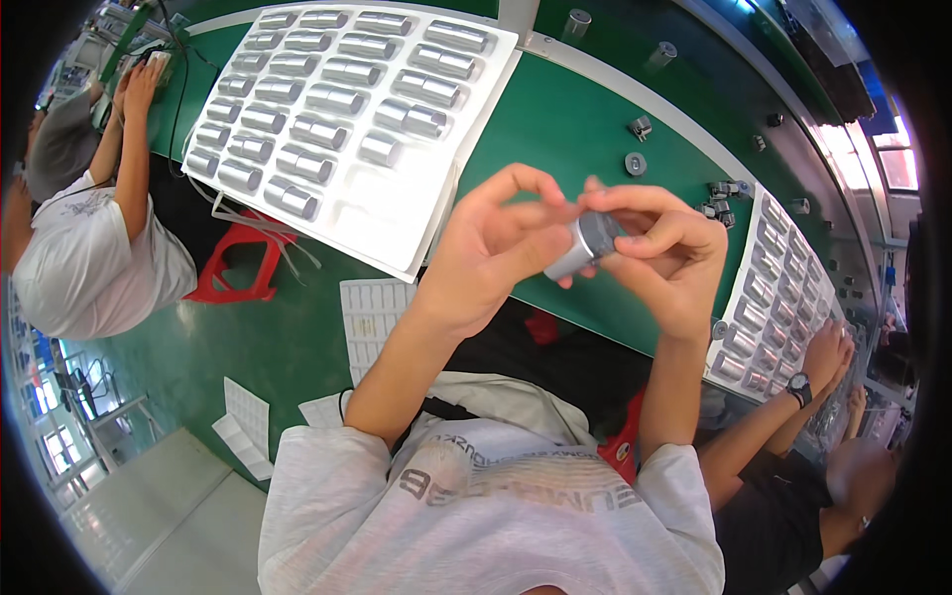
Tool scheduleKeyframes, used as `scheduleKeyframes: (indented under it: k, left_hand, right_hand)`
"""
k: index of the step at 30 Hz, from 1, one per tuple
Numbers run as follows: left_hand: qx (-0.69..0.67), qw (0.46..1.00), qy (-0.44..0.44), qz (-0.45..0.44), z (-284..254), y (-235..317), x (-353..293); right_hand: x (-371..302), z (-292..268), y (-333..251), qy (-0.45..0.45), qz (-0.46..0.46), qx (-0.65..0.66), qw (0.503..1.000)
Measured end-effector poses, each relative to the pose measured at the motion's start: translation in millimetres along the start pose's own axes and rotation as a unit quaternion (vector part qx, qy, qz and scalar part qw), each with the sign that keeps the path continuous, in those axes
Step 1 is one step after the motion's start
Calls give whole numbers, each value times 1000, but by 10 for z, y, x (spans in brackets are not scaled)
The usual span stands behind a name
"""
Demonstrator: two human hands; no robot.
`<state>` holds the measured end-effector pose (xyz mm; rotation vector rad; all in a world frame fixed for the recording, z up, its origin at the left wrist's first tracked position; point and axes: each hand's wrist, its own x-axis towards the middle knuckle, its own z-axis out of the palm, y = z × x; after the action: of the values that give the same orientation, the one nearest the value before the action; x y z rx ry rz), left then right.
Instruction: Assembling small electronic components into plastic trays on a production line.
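Observation:
Between both hands, above the near edge of the green bench, is a silver metal cylinder [567, 260] with a dark grey end piece [598, 232]. My left hand [494, 243] closes its thumb and fingers on the silver body. From the other side, my right hand [669, 243] pinches the dark end. The cylinder is tilted and partly covered by fingers. To the left, a white moulded tray [372, 213] bears rows of similar silver cylinders, with bare pockets at its near right corner. Beyond my hands lies a small round metal part [635, 164].
Another small metal part [640, 128] and a cluster of metal parts [722, 203] lie on the green bench [555, 124]. At right, a co-worker's hands [826, 359] are at a second filled tray [739, 315]. A red stool [238, 260] stands left, near another seated person.

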<state>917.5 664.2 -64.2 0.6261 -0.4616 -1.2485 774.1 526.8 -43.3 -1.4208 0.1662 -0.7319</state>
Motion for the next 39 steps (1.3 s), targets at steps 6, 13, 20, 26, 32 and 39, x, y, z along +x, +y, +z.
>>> scheduleKeyframes:
  k: [6,13,20,26,32,39]
  left_hand:
    - [-60,996,-5,-72,-2,-13,-27]
    - [21,999,33,-29,-46,-32,16]
    - [37,997,68,11,23,-51,-2]
    - [99,992,71,17,42,-61,-23]
    - [72,993,91,35,47,-113,-18]
    - [14,995,93,44,87,-158,-32]
  right_hand:
    - [-14,-33,131,-44,-55,45,997]
    - [-22,-6,86,-8,-24,-62,998]
    - [-45,-22,127,-5,-57,-66,996]
    - [-26,-3,-20,-13,-6,-102,995]
    - [-53,-35,-2,-35,-19,-127,991]
    - [-87,11,41,-9,-33,-50,998]
